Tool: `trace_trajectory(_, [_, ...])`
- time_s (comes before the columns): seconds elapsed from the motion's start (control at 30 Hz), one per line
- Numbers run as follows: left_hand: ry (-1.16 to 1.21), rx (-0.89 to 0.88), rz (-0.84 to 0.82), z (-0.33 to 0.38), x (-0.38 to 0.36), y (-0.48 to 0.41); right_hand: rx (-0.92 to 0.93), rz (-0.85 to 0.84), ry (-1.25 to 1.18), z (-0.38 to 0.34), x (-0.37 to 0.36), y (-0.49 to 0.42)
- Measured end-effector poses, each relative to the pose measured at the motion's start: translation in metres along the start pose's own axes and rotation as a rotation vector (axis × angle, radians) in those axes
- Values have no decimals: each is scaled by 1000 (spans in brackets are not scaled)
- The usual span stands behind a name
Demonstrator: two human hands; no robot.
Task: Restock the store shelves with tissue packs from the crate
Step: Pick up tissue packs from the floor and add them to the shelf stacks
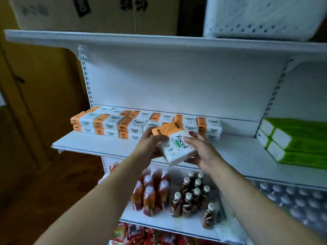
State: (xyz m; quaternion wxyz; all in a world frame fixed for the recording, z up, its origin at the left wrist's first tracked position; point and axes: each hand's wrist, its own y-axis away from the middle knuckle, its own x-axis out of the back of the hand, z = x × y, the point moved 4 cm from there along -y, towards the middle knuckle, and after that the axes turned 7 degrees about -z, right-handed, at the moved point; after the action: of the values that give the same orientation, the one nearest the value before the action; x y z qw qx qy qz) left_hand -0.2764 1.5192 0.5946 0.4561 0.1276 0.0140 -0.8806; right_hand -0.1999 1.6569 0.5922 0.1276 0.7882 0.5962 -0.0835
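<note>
I hold one white and orange tissue pack (pixel 174 145) marked "Facial" between both hands, tilted, just above the front part of the middle white shelf (pixel 99 144). My left hand (pixel 150 144) grips its left side. My right hand (pixel 200 149) grips its right side and underside. Behind it, along the back of the shelf, lie several matching tissue packs (pixel 123 123) stacked two high in a row. The crate is out of view.
Green and white packs (pixel 292 140) are stacked at the shelf's right end. Below stand red-orange bottles (pixel 152 190) and dark bottles (pixel 191 193). Red snack bags (pixel 131 234) lie lower still. A cardboard box (pixel 92 13) and a white bundle (pixel 261 15) rest on the top shelf.
</note>
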Motion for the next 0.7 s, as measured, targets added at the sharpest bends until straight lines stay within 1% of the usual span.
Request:
trace_trajectory(0.07, [63,10,78,-14,-31,-15,-50,11,53,-3,38,8])
trace_trajectory(0.13, [55,22,119,-30,-60,-29,-68,66,48,-4,75,9])
trace_trajectory(0.27, [-47,73,151,-62,-108,-51,-38,290,-8,-8,141,-1])
trace_trajectory(0.33, [-126,110,186,-76,-124,-62,-46,372,15,-7,171,-10])
trace_trajectory(0.4, [-227,129,212,-89,-134,-73,-64,390,120,-3,195,-24])
trace_trajectory(0.47, [-379,130,241,-99,-141,-85,-92,422,256,2,212,-38])
trace_trajectory(0.53, [-550,165,303,-109,-143,-97,-130,416,339,8,222,-50])
trace_trajectory(0.57, [-597,183,345,-112,-143,-101,-151,400,375,9,222,-54])
trace_trajectory(0.6, [-607,191,378,-114,-143,-104,-164,378,414,9,220,-57])
trace_trajectory(0.7, [-510,190,472,-114,-144,-104,-171,327,544,13,222,-69])
